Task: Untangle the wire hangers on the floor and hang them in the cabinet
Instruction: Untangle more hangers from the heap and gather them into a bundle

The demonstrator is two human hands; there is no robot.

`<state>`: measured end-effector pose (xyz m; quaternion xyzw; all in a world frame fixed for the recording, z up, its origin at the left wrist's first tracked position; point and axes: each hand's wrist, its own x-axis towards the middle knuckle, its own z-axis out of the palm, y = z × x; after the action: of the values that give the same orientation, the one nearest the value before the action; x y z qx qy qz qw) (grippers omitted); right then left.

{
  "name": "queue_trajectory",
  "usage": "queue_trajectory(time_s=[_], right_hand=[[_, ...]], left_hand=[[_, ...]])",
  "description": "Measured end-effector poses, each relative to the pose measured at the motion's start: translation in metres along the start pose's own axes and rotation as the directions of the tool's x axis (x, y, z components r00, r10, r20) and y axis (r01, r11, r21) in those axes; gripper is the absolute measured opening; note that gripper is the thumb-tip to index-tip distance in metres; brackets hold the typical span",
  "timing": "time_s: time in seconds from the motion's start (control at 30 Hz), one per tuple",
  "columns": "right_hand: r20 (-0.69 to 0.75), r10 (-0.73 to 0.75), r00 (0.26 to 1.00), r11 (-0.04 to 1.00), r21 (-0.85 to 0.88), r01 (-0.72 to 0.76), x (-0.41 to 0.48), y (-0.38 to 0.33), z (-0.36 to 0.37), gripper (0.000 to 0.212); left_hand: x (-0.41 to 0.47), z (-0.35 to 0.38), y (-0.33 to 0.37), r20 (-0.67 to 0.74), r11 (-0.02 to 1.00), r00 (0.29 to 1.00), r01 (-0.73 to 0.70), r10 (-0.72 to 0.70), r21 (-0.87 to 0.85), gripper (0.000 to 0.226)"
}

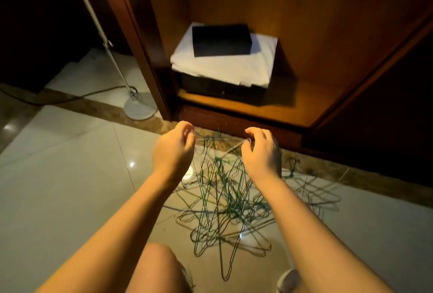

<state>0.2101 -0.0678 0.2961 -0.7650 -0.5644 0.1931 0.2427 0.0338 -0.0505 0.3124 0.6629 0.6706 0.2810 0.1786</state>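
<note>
Pinching thin pale wire hanger [234, 148], L hand [173, 152] & R hand [261, 152] grips, over tangled green hangers [225, 201]

One view only: a wide-angle camera worn on the person's head. It faces forward and steeply down along both forearms, so the left hand [174, 149] and right hand [261, 152] sit near mid-frame, above the wire hangers [234, 201] on the floor [70, 175] close below. A knee [159, 264] cuts the bottom edge. The open cabinet [304, 23] stands just ahead, filling the top; its uprights fan outward toward the upper corners.
</note>
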Motion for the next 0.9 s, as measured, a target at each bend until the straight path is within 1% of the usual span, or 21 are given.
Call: queue_trajectory(time_s=[0.1, 0.2, 0.27, 0.37, 0.4, 0.5, 0.63, 0.73, 0.8, 0.9], right_hand=[[0.062, 0.077, 0.995, 0.997, 0.002, -0.078, -0.011, 0.054, 0.059, 0.031], [0.098, 0.132, 0.986, 0.991, -0.049, -0.128, -0.030, 0.099, 0.107, 0.031], [0.119, 0.191, 0.974, 0.981, -0.064, -0.184, -0.048, 0.118, 0.130, 0.028], [0.143, 0.254, 0.957, 0.967, -0.072, -0.246, -0.069, 0.140, 0.158, 0.025], [0.163, 0.258, 0.952, 0.965, -0.091, -0.246, -0.071, 0.145, 0.167, 0.025], [0.205, 0.285, 0.936, 0.954, -0.157, -0.256, -0.070, 0.164, 0.194, 0.023], [0.255, 0.307, 0.917, 0.941, -0.224, -0.253, -0.058, 0.193, 0.240, 0.023], [0.282, 0.299, 0.912, 0.939, -0.258, -0.228, -0.036, 0.214, 0.278, 0.030], [0.307, 0.278, 0.910, 0.947, -0.246, -0.206, -0.024, 0.223, 0.302, 0.036], [0.405, 0.257, 0.878, 0.950, -0.274, -0.152, -0.019, 0.227, 0.335, 0.040]], left_hand=[[-0.007, 0.043, -0.047, -0.005, 1.000, 1.000, 0.009, -0.009, 0.009, 0.018], [-0.018, 0.073, -0.090, -0.008, 0.999, 1.000, 0.002, -0.002, 0.052, 0.023], [-0.036, 0.092, -0.115, 0.057, 0.995, 0.998, 0.021, -0.026, 0.095, 0.026], [-0.057, 0.116, -0.146, 0.184, 0.994, 0.980, 0.060, -0.077, 0.094, 0.028], [-0.057, 0.124, -0.154, 0.214, 0.992, 0.974, 0.051, -0.074, 0.111, 0.028], [-0.047, 0.146, -0.173, 0.241, 0.984, 0.969, 0.018, -0.061, 0.177, 0.030], [-0.039, 0.206, -0.211, 0.275, 0.983, 0.957, 0.045, -0.093, 0.177, 0.031], [-0.040, 0.265, -0.237, 0.327, 0.981, 0.940, 0.034, -0.096, 0.191, 0.029], [-0.039, 0.295, -0.253, 0.360, 0.981, 0.930, 0.009, -0.080, 0.195, 0.028], [-0.040, 0.326, -0.274, 0.385, 0.988, 0.918, 0.036, -0.092, 0.151, 0.029]])
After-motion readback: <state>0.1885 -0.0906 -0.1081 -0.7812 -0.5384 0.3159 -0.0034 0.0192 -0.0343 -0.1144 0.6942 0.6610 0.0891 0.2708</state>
